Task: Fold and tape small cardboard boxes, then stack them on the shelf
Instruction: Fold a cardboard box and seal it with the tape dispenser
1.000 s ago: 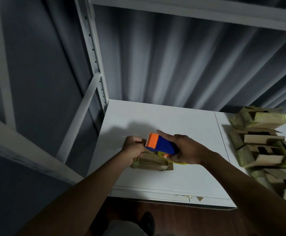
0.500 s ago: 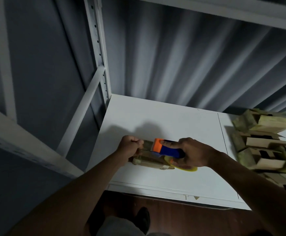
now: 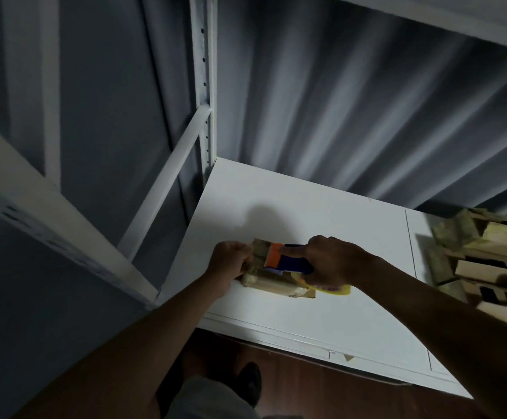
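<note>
- Where the white shelf (image 3: pixel 321 225) meets its near left part, a small cardboard box (image 3: pixel 272 282) lies on the board, wrapped in glossy tape and turned a little so one corner points to the near right.
- The left hand (image 3: pixel 231 263) grips the box at its left end, fingers curled round the edge.
- The right hand (image 3: pixel 333 261) is wrapped round a tape dispenser (image 3: pixel 288 261), its fingers closed on the blue handle and the forefinger laid along the top.
- The dispenser lies over the top of the box; its orange head points left, just beside the fingers of the left hand.
- A yellow tape roll (image 3: pixel 333 288) shows under the right hand, at the near right end of the box; whether it touches the board cannot be told.
- Both forearms come in from the near edge, the left from the lower left and the right from the lower right.
- On the right part of the shelf, well apart from the held box, stands a pile of boxes (image 3: pixel 485 255), folded and taped, stacked unevenly and partly blurred.
- A thin seam (image 3: pixel 411 243) in the board runs between the held box and the pile.
- A white upright post (image 3: pixel 205 71) with holes rises at the far left corner of the shelf, with a slanted brace (image 3: pixel 167 179) joined to it.
- Behind the shelf hangs a grey ribbed wall (image 3: pixel 352 101).
- Below the near edge, a dark wooden floor (image 3: pixel 306 388) and a dark shoe (image 3: pixel 249 381) are visible.
</note>
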